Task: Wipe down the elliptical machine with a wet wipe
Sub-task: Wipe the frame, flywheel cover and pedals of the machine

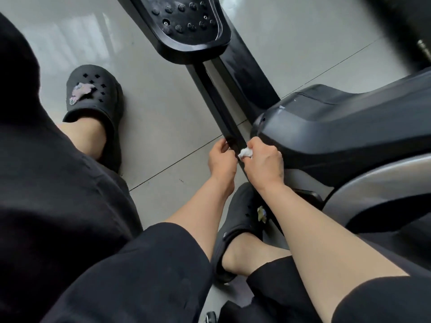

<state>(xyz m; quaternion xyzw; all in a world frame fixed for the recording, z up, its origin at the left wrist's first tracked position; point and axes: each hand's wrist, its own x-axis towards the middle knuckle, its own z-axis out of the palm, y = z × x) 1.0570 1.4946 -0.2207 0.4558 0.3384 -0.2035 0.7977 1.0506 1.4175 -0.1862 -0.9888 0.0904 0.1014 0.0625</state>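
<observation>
Right hand: right hand [263,163] curled tight round a crumpled white wipe [245,153], pinching it against the black bar [218,99] — wipe sits right on the bar's near end, just left of the knuckles.
Left hand: left hand [221,159] on the other side of that bar, fingers curled in and gripping its left edge, steadying it, thumb side up.
Between the hands: only the bar, both hands touching it, close together.
Bar: slanting from the hands up and away to the pedal [186,22], which is studded and black, at the far top of view.
Housing: big dark housing [338,136] just right of the right hand; whether the hand brushes it I can't quite tell, the edge is blurred there.
Wheel cover: silvery curved band [373,183] below the housing, near right.
Feet: right clog [242,217] planted directly under the hands, near; left clog [93,96] well off to the left, with a pale charm on top.
Floor: grey glossy tiles [163,113], grout lines running diagonally under the machine.
Clothes: black trousers [140,276] fill the near foreground, forearms bare.
</observation>
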